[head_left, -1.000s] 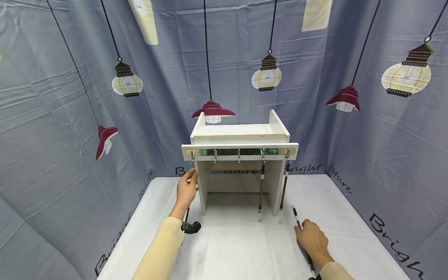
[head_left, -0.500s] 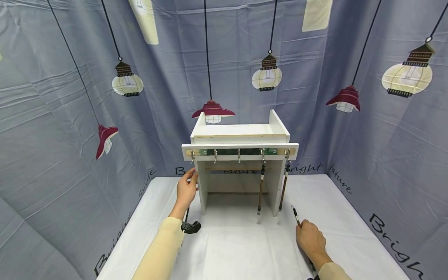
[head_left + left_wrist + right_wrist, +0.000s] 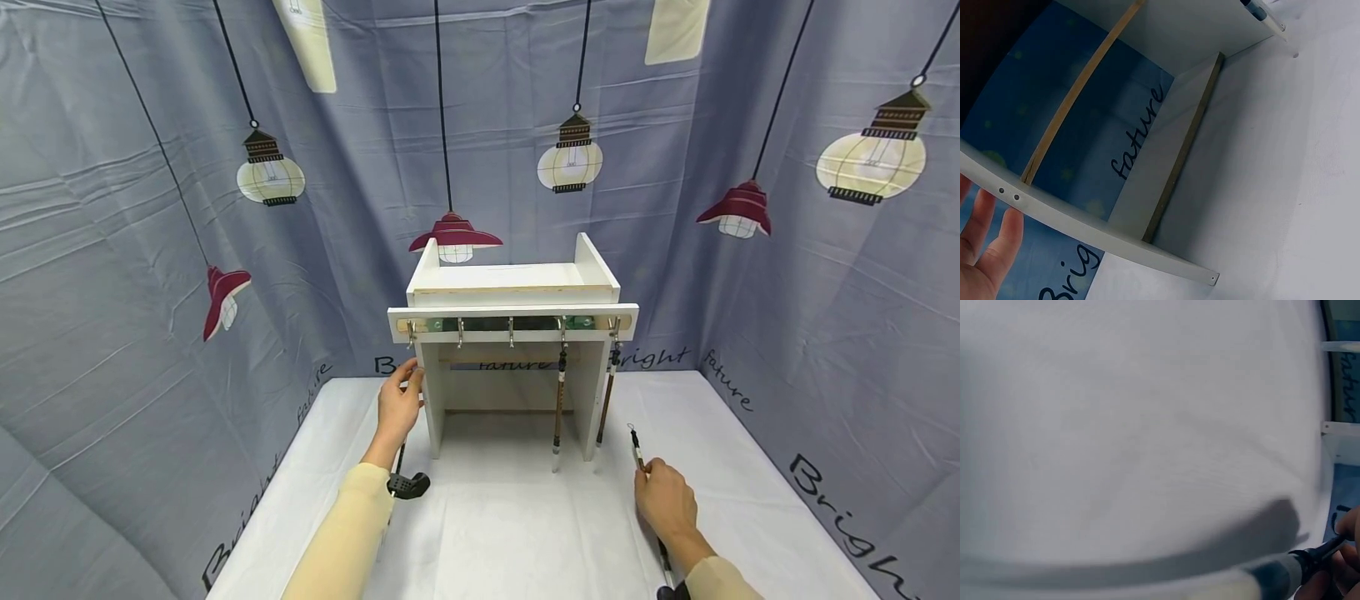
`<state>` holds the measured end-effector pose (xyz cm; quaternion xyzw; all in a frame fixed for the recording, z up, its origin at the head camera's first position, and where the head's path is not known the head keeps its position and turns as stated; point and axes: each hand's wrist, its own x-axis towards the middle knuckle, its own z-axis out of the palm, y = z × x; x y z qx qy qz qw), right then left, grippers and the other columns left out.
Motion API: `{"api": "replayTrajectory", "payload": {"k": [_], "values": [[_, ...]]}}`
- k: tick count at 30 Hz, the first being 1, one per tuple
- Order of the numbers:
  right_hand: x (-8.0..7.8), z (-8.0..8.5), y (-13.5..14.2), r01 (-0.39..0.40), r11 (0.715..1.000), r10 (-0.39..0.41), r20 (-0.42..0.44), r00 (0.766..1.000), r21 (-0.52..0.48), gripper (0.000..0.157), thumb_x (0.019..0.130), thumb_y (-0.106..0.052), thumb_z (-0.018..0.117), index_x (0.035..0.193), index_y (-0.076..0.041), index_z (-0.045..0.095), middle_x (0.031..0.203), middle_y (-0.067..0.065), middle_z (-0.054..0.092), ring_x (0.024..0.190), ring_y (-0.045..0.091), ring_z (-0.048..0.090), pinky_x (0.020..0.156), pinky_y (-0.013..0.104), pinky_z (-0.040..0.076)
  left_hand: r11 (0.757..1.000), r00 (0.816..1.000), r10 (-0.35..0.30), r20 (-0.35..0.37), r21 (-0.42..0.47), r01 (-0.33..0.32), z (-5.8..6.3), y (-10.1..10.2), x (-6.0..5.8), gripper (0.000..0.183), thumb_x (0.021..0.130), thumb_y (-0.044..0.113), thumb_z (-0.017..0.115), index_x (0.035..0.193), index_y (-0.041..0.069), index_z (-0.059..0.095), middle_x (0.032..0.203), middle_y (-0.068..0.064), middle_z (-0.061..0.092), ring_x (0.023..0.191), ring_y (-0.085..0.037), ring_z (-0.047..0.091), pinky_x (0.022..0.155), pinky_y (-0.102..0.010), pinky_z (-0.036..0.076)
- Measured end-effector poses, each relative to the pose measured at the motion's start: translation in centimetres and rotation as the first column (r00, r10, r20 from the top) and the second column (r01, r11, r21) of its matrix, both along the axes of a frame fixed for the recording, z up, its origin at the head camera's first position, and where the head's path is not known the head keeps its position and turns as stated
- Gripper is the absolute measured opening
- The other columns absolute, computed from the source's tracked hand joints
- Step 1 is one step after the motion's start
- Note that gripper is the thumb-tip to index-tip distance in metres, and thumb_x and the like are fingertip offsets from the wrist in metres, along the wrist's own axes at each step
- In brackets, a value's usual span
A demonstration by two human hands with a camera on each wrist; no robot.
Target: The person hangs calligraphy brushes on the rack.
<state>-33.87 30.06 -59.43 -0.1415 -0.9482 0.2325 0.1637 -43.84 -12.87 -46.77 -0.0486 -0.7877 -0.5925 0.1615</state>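
Observation:
A calligraphy brush with a hanging loop at its top is held in my right hand, low over the right side of the table. Its pale head end stretches across the bottom of the right wrist view, beyond the gripping fingers. My left hand touches the left side panel of a white wooden rack. In the left wrist view its fingertips rest against that panel's edge. Two more brushes hang from the rack's right hooks, one brown brush and another brush beside it.
Several metal hooks line the rack's front bar; the left three carry nothing. A white cloth covers the table. Grey-blue curtains with printed lamps surround it. A thin dark stick shows behind my left wrist.
My right hand has risen slightly with the brush, whose loop end is a bit higher. The hanging brushes sway slightly. My left hand stays at the panel.

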Motion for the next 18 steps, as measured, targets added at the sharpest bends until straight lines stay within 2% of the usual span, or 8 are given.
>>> {"api": "replayTrajectory", "payload": {"k": [9,18], "values": [[-0.4,1.9,-0.1,0.004,1.0,-0.005,-0.083,0.997,-0.012,0.027,0.096,-0.019,0.06,0.103,0.006,0.066,0.081,0.019,0.069,0.067,0.036,0.065,0.056,0.054,0.052,1.0,1.0,0.014,0.009,0.0,-0.014,0.1,0.0,-0.3,0.045,0.109,0.036,0.052,0.149,0.017,0.055,0.135,-0.017,0.059,0.111,-0.034,0.067,0.086,-0.043,0.064],[-0.2,3.4,-0.5,0.023,0.999,-0.027,-0.139,0.99,-0.033,0.025,0.096,-0.021,0.061,0.103,0.002,0.065,0.076,0.013,0.069,0.06,0.028,0.06,0.05,0.043,0.046,1.0,1.0,0.007,0.019,0.004,-0.007,-0.1,0.0,-0.4,0.044,0.109,0.037,0.052,0.149,0.02,0.055,0.139,-0.016,0.059,0.111,-0.033,0.067,0.087,-0.043,0.064]]}}
